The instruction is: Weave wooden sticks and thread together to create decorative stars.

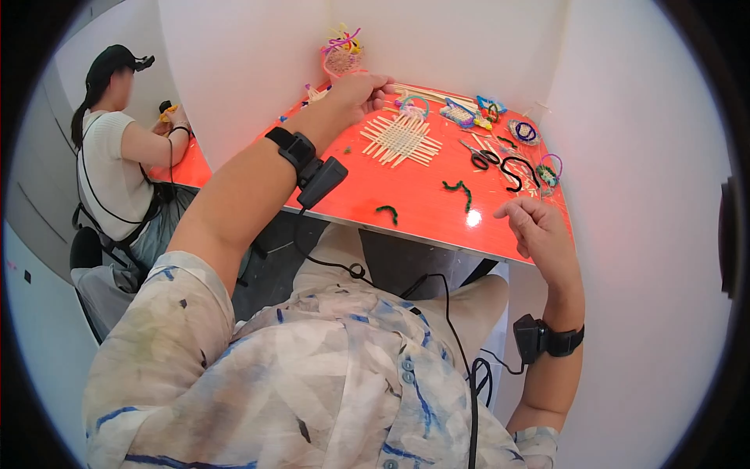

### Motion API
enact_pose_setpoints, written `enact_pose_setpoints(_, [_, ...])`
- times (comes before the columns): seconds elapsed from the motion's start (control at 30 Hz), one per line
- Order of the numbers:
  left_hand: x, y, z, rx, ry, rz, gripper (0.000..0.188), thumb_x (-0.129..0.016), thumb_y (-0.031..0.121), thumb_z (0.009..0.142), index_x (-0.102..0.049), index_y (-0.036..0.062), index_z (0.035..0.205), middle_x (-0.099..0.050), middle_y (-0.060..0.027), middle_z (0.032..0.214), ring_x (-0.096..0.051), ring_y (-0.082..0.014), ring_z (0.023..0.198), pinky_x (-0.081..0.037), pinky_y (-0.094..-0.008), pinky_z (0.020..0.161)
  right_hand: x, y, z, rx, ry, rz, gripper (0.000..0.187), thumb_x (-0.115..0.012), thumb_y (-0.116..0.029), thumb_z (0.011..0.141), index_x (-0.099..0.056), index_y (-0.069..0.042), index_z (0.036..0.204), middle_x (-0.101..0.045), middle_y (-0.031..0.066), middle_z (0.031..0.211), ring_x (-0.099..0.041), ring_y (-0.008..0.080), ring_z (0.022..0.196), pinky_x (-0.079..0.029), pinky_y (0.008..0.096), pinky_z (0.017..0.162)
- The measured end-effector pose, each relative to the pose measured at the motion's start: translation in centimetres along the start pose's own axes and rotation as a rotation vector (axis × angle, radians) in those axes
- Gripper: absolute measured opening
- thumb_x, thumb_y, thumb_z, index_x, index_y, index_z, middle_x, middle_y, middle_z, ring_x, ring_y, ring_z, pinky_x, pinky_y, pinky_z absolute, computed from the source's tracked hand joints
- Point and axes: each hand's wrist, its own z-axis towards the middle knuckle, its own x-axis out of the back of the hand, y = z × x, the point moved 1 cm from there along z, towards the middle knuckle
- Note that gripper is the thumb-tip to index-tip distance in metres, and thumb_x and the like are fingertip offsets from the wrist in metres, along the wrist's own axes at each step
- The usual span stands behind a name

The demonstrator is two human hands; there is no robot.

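Observation:
My left hand (369, 92) hovers over the far left of the red table, its index finger stretched out to the right and the others partly bent. No object shows in it. Below and right of it lies a square mat woven from pale flat strips (400, 142), with loose strip ends on all sides. Near the right front edge my right hand (536, 233) is raised with its fingers curled in, and nothing visible in them. Left of it are a bent green pipe cleaner (461, 187) and a short curved green pipe cleaner (388, 213).
Scissors with black handles (483, 159) lie beside a wavy black pipe cleaner (514, 173). Small decorated woven pieces (466, 114) and long pale strips (430, 93) lie farther back. A pink basket (341, 61) stands at the back corner. Another person (117, 156) sits left, beyond a white partition.

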Motion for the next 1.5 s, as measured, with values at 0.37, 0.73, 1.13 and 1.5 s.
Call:
enact_pose_setpoints(0.37, [3.7, 5.1, -1.5, -0.236, 0.018, 0.281, 0.020, -0.060, 0.016, 0.090, -0.065, -0.0017, 0.098, -0.055, -0.0001, 0.072, -0.041, -0.0048, 0.053, -0.028, -0.0213, 0.041, 1.2, 2.1, -4.1, -0.141, -0.058, -0.186, 0.019, -0.057, -0.015, 0.090, -0.067, -0.001, 0.083, -0.045, -0.0043, 0.059, -0.039, 0.0041, 0.054, -0.032, 0.0227, 0.049])
enact_pose_setpoints(0.73, [10.1, 6.6, -2.8, -0.200, 0.171, 0.545, 0.027, -0.060, 0.019, 0.092, -0.065, -0.0016, 0.108, -0.045, 0.0057, 0.068, -0.028, -0.0016, 0.049, -0.021, -0.0182, 0.041, 6.9, 5.8, -13.6, -0.217, 0.014, -0.142, 0.016, -0.054, -0.008, 0.085, -0.064, 0.002, 0.077, -0.055, 0.0029, 0.062, -0.048, 0.0094, 0.050, -0.039, 0.0249, 0.047])
enact_pose_setpoints(1.13, [7.9, 6.4, -2.9, -0.216, 0.121, 0.357, 0.025, -0.059, 0.018, 0.093, -0.063, -0.0007, 0.108, -0.047, 0.0053, 0.070, -0.031, -0.0012, 0.051, -0.022, -0.0173, 0.042, 7.0, 1.0, -15.2, 0.093, 0.020, 0.097, 0.012, -0.052, 0.001, 0.072, -0.063, 0.004, 0.075, -0.054, 0.0064, 0.060, -0.052, 0.0126, 0.050, -0.041, 0.0241, 0.048])
enact_pose_setpoints(1.5, [8.1, 1.9, -1.6, -0.126, 0.018, 0.199, 0.023, -0.058, 0.016, 0.093, -0.064, -0.0014, 0.106, -0.050, 0.0026, 0.069, -0.030, -0.0020, 0.050, -0.019, -0.0190, 0.040, 2.8, 2.2, -10.8, -0.042, -0.178, 0.100, 0.012, -0.060, -0.008, 0.086, -0.066, 0.002, 0.084, -0.058, 0.0028, 0.071, -0.052, 0.0093, 0.058, -0.043, 0.0234, 0.054])
